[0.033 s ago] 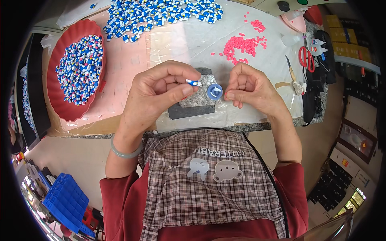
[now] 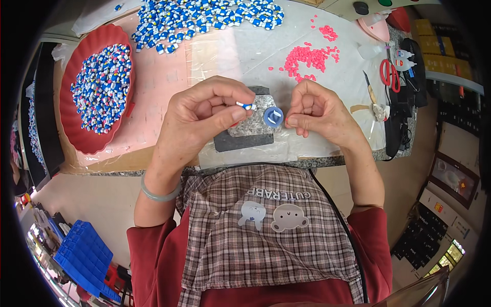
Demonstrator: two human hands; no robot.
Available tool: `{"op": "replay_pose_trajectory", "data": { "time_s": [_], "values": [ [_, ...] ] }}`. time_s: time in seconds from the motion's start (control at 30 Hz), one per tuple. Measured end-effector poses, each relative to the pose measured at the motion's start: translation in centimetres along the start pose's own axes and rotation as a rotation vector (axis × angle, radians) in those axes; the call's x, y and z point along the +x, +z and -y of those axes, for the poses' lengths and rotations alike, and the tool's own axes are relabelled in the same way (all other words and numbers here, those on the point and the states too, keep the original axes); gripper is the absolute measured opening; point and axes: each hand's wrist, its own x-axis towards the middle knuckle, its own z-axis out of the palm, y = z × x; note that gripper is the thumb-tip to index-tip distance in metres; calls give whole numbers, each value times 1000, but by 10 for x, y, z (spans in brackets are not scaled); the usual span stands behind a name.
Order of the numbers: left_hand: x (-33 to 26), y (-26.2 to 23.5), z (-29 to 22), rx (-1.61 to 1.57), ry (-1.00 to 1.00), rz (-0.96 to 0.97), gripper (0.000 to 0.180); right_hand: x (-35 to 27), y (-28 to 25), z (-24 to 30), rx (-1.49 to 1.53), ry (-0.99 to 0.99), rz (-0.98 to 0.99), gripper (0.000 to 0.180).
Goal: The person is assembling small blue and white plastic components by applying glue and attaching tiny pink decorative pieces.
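Between the thumb and forefinger of my left hand [image 2: 197,115] is a small blue-and-white figurine piece [image 2: 246,106], held over the left side of a grey speckled stone block [image 2: 245,127]. My right hand [image 2: 319,112] is closed in a pinch just right of the block. A spot of red shows at its fingertips, but what they hold, if anything, I cannot make out. Between both hands a small round blue dish [image 2: 273,117] with white slivers inside rests on the block.
A red scalloped tray [image 2: 69,97] full of small blue-and-white pieces stands at left. More figurine pieces [image 2: 204,20] cover the far side. Pink bits [image 2: 307,60] lie beyond my right hand. Red-handled scissors [image 2: 389,77], small bottles [image 2: 404,64] and a pointed tool [image 2: 369,87] lie at right.
The figurine piece in my left fingers has turned slightly, showing a yellow spot. Both hands stay in nearly the same place.
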Motion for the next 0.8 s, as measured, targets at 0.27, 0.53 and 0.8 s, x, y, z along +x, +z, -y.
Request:
{"op": "replay_pose_trajectory", "data": {
  "time_s": [0.27,0.53,0.8],
  "values": [
    [-3,-2,-8,49,-151,-15,17,1,3,3,-103,29,-11,24],
    [-2,-2,1,24,26,28,16,3,4,4,-125,48,-5,25],
    [-3,0,-2,23,-95,-2,19,3,6,8,-159,46,-16,26]
  ]
}}
